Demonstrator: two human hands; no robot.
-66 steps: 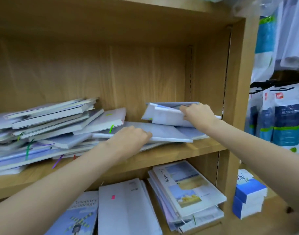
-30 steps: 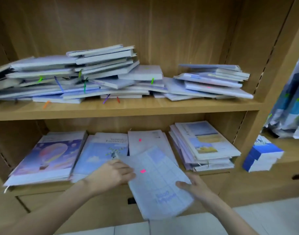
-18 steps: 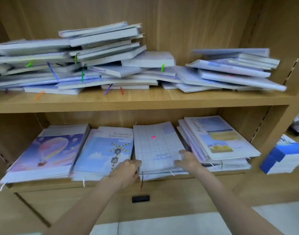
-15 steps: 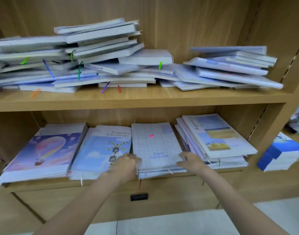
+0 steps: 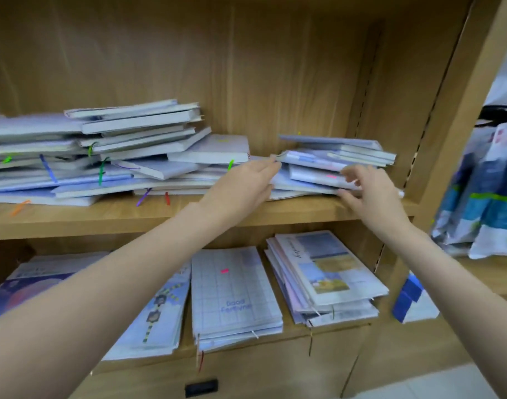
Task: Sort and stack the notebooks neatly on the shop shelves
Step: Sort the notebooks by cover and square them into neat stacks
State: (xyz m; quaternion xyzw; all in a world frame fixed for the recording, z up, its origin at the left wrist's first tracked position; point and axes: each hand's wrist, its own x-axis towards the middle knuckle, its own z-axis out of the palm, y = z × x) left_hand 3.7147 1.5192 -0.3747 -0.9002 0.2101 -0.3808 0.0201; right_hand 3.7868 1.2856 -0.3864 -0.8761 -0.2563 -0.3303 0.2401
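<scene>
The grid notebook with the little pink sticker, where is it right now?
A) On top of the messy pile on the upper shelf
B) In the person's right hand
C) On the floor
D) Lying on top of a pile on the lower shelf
D: the grid notebook lies flat on top of a pile on the lower shelf, while both hands reach to the upper shelf.

Soft, even indoor light is falling across the wooden shelf [image 5: 160, 214], leaving its upper recess dimmer. Motion blur is smearing the packets [image 5: 482, 197] at right, and wide-angle distortion is bending the edges.
</scene>
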